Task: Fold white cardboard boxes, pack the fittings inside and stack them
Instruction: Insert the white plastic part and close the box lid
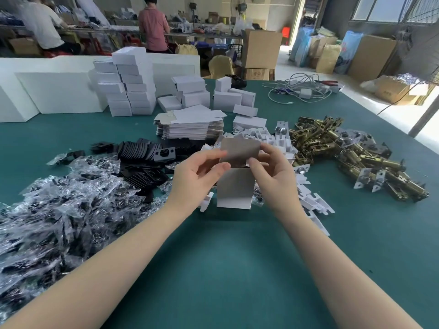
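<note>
While the upright box (235, 189) is pinched at its raised lid flap (238, 150) by the fingers of both the left hand (197, 179) and right hand (273, 172), the thin card looks light and easily creased, best held near the folds.

An upright box (235, 188) is positioned at the centre of the bench (213, 269), between the left hand (197, 176) and right hand (273, 176). Bagged parts (59, 205) are heaped to its left, latch bolts (351, 157) to its right. Flat blanks (190, 127) are piled behind it, with folded boxes (130, 86) stacked further back.
</note>
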Tool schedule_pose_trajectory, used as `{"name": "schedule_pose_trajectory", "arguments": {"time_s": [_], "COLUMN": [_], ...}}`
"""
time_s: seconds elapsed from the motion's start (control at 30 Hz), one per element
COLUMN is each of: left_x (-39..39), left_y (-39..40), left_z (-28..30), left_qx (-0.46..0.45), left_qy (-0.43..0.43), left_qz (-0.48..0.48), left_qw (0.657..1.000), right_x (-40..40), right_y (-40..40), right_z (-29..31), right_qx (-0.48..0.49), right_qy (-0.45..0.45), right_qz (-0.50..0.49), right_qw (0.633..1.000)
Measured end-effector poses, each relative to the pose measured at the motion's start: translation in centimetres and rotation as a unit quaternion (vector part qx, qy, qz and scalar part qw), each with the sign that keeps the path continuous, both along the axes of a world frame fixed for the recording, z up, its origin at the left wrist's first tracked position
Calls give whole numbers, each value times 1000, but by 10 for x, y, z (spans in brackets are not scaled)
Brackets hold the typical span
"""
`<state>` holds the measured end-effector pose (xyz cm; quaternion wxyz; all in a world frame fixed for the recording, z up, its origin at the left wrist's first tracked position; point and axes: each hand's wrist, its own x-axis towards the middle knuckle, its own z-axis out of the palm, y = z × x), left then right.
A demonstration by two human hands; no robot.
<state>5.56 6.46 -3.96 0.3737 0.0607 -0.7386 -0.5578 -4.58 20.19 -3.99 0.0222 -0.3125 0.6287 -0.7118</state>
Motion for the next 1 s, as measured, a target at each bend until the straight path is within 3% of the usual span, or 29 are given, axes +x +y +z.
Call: {"name": "schedule_pose_trajectory", "arguments": {"time_s": [0.17,0.33,0.4,0.5,0.57,0.73,0.87,1.0], "left_x": [-1,0,2,5,6,1,-2,-4], "left_y": [-1,-1,-5,-14,-18,-21,-19,-16], "left_z": [1,3,4,5,5,9,14,16], "left_qx": [-65,12,-48,-210,-255,-259,-165,-143], "left_qy": [-7,14,7,5,5,3,10,16], "left_qz": [-24,-32,-39,-33,-34,-26,-36,-39], "left_qw": [998,999,998,977,966,966,986,989], "right_x": [-1,-5,-5,-7,-7,-10,-8,-7], "right_y": [9,20,21,22,22,22,16,13], "right_z": [-2,-6,-9,-12,-13,-9,3,6], "right_qx": [38,78,94,100,105,119,99,80], "right_qy": [117,233,259,265,283,302,224,193], "right_qz": [6,-8,-28,-35,-36,-41,-28,-21], "right_qw": [992,969,961,958,953,945,969,978]}}
